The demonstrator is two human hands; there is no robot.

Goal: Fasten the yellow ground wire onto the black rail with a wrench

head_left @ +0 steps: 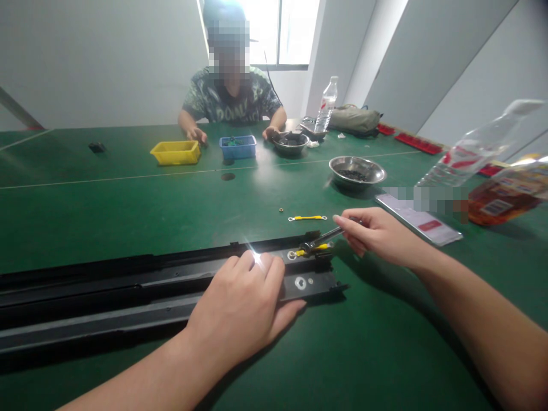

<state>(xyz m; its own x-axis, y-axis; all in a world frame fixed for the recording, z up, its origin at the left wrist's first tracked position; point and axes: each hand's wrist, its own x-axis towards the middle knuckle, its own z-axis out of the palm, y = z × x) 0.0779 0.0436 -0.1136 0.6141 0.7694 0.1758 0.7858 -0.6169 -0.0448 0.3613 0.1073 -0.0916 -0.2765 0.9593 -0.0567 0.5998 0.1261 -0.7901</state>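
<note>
My left hand (242,294) is wrapped over the near one of two long black metal rails (171,278), close to their right end. Between the fingers and thumb of my right hand (368,231) is a metal wrench (327,236). The wrench slants down to the left, its head by a yellow wire with ring terminals (323,247) on the far rail. One ring of that wire sits around a nut or stud (291,255). A second yellow wire (309,217) lies on the table beyond the rails, near a small brass-coloured nut (281,210).
A phone (422,220), a metal bowl of dark small parts (357,171) and two bottles (466,148) stand to the right. Across the green table (128,217) a person (231,97) sits behind a yellow bin (175,153), a blue bin (238,147) and another bowl (291,144).
</note>
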